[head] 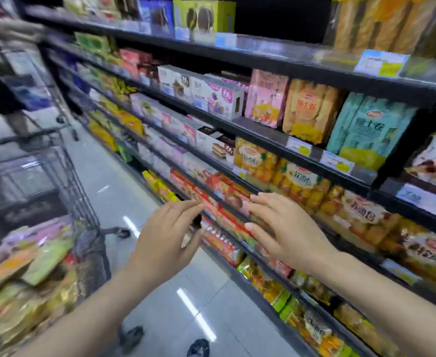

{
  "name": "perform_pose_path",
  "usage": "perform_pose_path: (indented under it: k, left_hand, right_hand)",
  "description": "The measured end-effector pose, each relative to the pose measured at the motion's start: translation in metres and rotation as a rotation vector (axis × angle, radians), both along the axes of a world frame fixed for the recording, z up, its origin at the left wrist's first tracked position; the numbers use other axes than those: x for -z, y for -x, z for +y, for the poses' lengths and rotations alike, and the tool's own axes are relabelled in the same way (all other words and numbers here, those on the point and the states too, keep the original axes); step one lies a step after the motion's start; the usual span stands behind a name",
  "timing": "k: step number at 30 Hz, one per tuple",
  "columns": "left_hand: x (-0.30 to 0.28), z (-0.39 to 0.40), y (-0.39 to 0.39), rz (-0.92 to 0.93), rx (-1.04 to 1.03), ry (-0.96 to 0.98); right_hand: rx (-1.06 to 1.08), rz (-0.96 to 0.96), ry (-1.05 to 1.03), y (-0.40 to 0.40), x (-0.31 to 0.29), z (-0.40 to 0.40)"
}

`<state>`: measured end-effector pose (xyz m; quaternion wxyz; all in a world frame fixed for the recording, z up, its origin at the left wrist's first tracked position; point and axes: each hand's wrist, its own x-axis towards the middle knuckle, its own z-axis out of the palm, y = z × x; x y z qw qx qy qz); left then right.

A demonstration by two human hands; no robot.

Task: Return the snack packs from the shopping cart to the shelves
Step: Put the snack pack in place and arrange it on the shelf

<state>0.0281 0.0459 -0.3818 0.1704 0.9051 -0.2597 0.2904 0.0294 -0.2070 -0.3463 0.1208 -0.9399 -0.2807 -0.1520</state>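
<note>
My left hand (pixel 164 243) and right hand (pixel 286 234) reach out with fingers loose, holding nothing, near the red packs (pixel 227 202) on the shelves (pixel 263 136) at right. The snack packs (pixel 29 269) sit piled in the shopping cart (pixel 65 166) at near left.

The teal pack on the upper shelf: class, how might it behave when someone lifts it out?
The teal pack looks like a soft plastic bag, so it would probably flex and crinkle rather than stay stiff. It stands upright, leaning against the orange pack, so that neighbour may tip once it leaves. Its glossy film could be a little slippery.
</note>
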Motion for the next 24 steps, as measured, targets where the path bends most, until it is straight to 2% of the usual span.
perform_pose_path:
  k: [5,11,18,24]
  left_hand:
    - [0.035,0.091,0.041,0.14,-0.222,-0.09]
    - [0.047,0.193,0.069,0.225,-0.453,-0.103]
    - [0.055,0.308,0.093,0.245,-0.631,-0.116]
    - [0.068,0.385,0.103,0.38,-0.747,-0.097]
  right_hand:
    - [-0.261,0.021,-0.033,-0.015,0.025,0.088]
    - [-0.424,0.053,-0.061,-0.035,0.052,0.207]
    - [-0.518,0.105,-0.116,-0.05,0.079,0.343]
    - [-0.588,0.148,-0.109,-0.064,0.094,0.428]
